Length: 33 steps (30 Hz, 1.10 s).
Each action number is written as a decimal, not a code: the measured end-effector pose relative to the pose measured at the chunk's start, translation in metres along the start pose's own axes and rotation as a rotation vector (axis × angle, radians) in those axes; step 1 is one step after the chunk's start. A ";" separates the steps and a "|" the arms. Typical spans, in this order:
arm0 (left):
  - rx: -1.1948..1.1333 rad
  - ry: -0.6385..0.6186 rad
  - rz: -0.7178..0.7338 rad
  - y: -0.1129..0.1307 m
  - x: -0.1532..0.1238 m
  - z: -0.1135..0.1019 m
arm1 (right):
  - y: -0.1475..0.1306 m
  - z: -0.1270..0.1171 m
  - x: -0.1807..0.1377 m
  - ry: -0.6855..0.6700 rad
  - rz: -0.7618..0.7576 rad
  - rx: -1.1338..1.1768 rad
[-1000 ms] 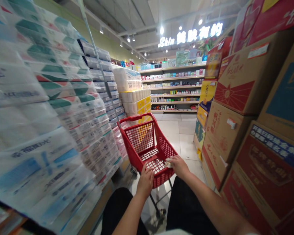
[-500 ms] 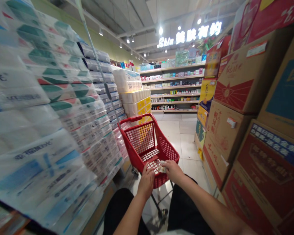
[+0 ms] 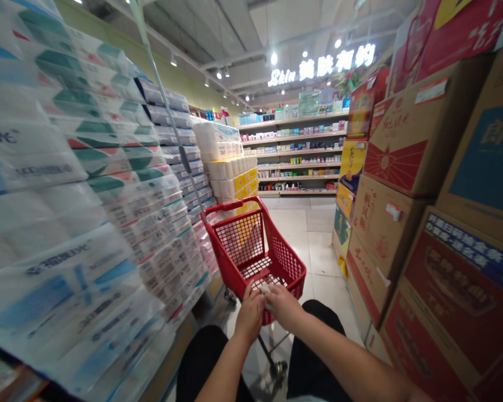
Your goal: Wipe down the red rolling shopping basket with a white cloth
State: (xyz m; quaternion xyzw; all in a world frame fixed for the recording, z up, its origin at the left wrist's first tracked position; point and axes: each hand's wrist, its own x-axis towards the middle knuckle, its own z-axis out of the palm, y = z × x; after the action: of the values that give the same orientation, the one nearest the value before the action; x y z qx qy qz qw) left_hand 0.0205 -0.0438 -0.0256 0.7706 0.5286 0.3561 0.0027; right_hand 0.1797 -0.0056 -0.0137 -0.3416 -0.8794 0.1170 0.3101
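Note:
A small red shopping cart [image 3: 255, 248] stands in the aisle in front of me, its basket bare. My left hand [image 3: 248, 314] rests closed on the near rim of the cart. My right hand [image 3: 283, 306] sits right beside it on the same rim, fingers pinched on a small crumpled white paper [image 3: 265, 290]. The two hands touch each other at the fingertips.
Stacked packs of tissue rolls [image 3: 88, 184] wall the left side, with a metal pole [image 3: 167, 106] running up past them. Cardboard boxes [image 3: 423, 184] are piled high on the right. Tiled floor [image 3: 310, 234] leads ahead to shelves of bottles [image 3: 295, 153] under a lit sign.
My right hand slid left along the cart rim with the white paper until it met my left hand. The cart and view shifted slightly.

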 end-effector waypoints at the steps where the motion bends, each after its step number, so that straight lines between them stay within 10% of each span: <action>1: 0.001 0.000 0.007 0.000 0.000 0.000 | -0.001 0.000 -0.001 0.023 -0.012 -0.024; 27: -0.039 -0.037 -0.041 0.003 0.001 -0.003 | -0.006 0.005 -0.021 0.096 -0.147 -0.056; 33: -0.032 -0.018 -0.036 0.005 0.002 -0.001 | 0.005 -0.009 -0.014 0.160 0.075 -0.038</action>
State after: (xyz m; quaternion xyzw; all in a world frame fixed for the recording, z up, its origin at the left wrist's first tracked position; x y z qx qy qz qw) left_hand 0.0243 -0.0447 -0.0215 0.7641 0.5366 0.3572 0.0262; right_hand 0.1961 -0.0112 -0.0148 -0.3883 -0.8406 0.0841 0.3682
